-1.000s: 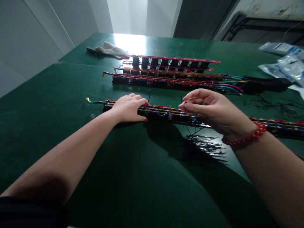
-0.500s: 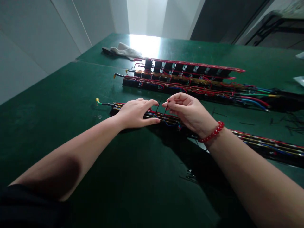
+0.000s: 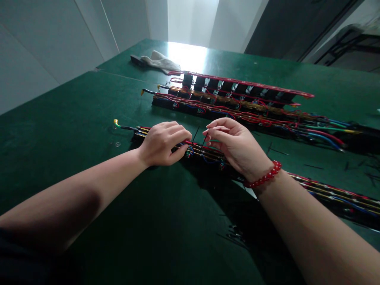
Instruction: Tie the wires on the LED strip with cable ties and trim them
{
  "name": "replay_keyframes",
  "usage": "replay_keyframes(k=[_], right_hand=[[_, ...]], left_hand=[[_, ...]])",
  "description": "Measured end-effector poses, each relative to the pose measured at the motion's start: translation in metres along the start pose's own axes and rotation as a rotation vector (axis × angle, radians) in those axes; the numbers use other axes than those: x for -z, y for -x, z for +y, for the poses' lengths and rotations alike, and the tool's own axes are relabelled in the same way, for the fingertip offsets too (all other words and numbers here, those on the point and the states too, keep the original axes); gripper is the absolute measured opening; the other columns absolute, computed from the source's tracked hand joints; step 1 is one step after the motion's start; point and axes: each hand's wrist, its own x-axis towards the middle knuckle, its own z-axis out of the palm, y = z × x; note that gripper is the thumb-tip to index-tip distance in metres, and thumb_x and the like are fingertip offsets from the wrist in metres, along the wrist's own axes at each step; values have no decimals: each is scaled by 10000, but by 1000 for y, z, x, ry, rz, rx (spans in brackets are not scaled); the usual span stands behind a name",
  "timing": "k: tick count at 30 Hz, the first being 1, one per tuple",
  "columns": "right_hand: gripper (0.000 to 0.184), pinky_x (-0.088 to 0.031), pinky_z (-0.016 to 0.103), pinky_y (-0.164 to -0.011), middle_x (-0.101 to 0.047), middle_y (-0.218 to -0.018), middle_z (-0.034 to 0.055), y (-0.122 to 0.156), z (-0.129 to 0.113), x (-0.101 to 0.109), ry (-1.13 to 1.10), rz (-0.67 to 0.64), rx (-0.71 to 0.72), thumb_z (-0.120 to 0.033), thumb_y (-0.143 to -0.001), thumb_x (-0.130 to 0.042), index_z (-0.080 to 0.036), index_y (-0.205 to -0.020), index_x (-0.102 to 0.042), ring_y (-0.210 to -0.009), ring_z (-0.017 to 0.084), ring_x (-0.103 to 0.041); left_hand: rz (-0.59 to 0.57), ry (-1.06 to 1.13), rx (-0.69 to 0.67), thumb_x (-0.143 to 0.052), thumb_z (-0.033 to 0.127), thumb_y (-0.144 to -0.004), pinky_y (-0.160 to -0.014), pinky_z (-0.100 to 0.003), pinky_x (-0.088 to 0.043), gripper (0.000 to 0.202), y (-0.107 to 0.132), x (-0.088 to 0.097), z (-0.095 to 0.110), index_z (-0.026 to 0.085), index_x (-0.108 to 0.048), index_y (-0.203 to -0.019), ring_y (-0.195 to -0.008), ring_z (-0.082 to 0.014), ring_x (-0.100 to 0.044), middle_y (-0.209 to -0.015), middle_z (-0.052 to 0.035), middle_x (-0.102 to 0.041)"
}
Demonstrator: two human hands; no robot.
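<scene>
A long black strip (image 3: pixel 335 193) with red, yellow and blue wires along it lies across the green table. My left hand (image 3: pixel 163 144) is closed over its left part, thumb on the near side and fingers on the far side. My right hand (image 3: pixel 231 144) pinches a thin black cable tie (image 3: pixel 204 141) between thumb and fingertips, just above the wires. Another thin black tie end (image 3: pixel 196 134) sticks up beside it, nearer my left hand. At the strip's left end, a black and green lead ends in a yellow tip (image 3: pixel 115 122). My right hand hides part of the strip.
Behind lie similar wired black strips (image 3: pixel 228 111), with thick coloured leads (image 3: pixel 326 136) at their right. A pale cloth (image 3: pixel 162 61) rests at the back left. Loose black ties (image 3: pixel 236 236) are scattered in front and at the right (image 3: pixel 313 166).
My left hand has gone from open, thumb and fingers apart, to closed around the wired strip. My right hand keeps its pinch on the cable tie. The view has shifted slightly.
</scene>
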Motion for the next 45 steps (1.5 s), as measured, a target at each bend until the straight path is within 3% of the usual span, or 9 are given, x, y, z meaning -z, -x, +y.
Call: replay_keyframes(k=[6, 13, 28, 37, 45], right_hand=[[161, -582, 256, -749, -664, -847, -11, 2, -2, -3, 9, 64, 19, -220, -771, -738, -219, -877, -617, -775, 113, -649], [145, -602, 284, -788, -665, -864, -3, 2, -2, -5, 26, 95, 41, -224, -791, -717, -229, -870, -595, -803, 126, -668], [166, -597, 261, -746, -697, -809, -3, 2, 3, -5, 6, 66, 72, -221, -762, -783, -215, -840, -637, -754, 122, -677], [97, -554, 256, -726, -721, -823, 14, 5, 2, -7, 182, 13, 108, -214, -814, -743, -195, -857, -658, -791, 136, -689], [81, -510, 263, -668, -701, -801, 25, 5, -1, -8, 329, 34, 76, -191, -811, -726, -168, -854, -661, -720, 125, -637]], left_hand=[[-2, -31, -110, -518, 268, -944, -820, -354, -502, 181, 0, 0, -1, 200, -685, -964, -893, -199, -631, -950, -52, -718], [-36, -35, -79, -516, 263, -946, -836, -354, -508, 198, 0, 0, 0, 210, -706, -961, -892, -193, -629, -946, -46, -727], [95, -18, -200, -608, 214, -872, -765, -338, -502, 85, -1, -4, -5, 181, -670, -921, -820, -184, -599, -899, -31, -708], [48, -42, -209, -621, 223, -857, -799, -350, -492, 219, -1, -3, -5, 199, -629, -1074, -885, -202, -601, -971, -33, -703], [10, -126, -250, -654, 295, -873, -775, -357, -475, 212, -2, -2, -5, 196, -580, -1046, -903, -218, -587, -991, -38, -689]])
